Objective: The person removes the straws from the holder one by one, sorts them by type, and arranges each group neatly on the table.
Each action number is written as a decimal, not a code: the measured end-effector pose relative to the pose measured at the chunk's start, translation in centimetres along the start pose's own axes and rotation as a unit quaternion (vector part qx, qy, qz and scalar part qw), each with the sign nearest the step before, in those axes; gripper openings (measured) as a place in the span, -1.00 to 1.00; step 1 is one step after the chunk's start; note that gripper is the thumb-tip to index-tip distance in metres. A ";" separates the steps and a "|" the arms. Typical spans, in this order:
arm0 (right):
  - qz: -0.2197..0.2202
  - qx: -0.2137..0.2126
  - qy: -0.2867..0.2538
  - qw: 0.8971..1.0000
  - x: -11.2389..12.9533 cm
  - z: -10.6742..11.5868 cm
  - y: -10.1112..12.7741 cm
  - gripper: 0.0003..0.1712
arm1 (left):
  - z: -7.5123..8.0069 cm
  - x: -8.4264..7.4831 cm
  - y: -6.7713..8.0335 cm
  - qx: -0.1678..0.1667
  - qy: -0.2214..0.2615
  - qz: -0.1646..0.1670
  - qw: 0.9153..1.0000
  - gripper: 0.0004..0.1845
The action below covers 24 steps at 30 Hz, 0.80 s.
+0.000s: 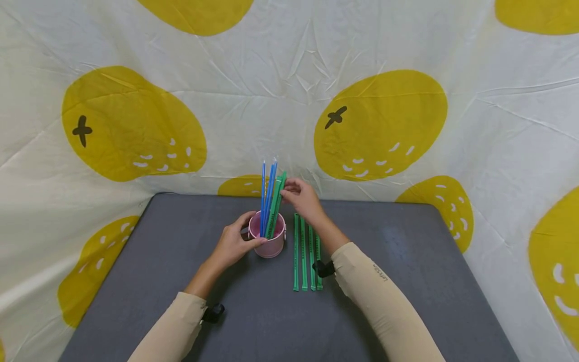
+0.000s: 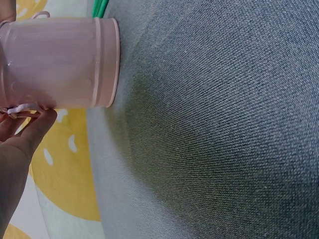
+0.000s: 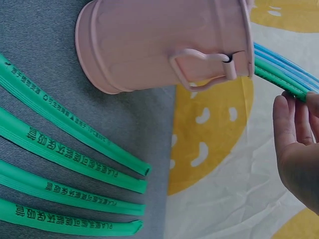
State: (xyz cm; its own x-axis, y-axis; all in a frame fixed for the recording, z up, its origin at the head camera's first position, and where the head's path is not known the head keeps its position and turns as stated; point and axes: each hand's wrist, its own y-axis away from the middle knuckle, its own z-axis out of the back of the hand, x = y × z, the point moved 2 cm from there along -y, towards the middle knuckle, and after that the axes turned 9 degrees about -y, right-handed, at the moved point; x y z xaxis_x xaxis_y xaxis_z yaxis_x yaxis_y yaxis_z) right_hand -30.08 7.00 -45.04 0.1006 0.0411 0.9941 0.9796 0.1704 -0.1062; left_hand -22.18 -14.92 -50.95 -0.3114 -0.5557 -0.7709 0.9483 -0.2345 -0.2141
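Left hand (image 1: 232,245) cups the pink bucket (image 1: 270,240), right hand (image 1: 304,197) pinches a green wrapped straw (image 1: 275,206) standing inside, straw bottoms hidden by the bucket.

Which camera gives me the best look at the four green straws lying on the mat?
Right wrist: the four green straws fill the frame, printed lettering visible. The head view shows all four whole but small, beside the pink bucket. Left wrist shows only two green tips.
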 end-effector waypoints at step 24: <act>0.032 -0.021 -0.091 0.995 3.6 1.8 0.5 -0.74 | -0.2 0.2 0.2 0.001 -0.003 -0.011 1.000 -0.13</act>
State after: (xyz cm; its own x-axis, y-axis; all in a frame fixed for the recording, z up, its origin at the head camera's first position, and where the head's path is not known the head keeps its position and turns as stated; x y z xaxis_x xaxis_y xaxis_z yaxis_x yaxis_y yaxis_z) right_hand -29.51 8.99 -41.51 0.1326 0.2295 0.9642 0.9791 0.1208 -0.1634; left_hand -22.05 -14.89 -51.30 -0.3330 -0.5543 -0.7628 0.9408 -0.2492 -0.2296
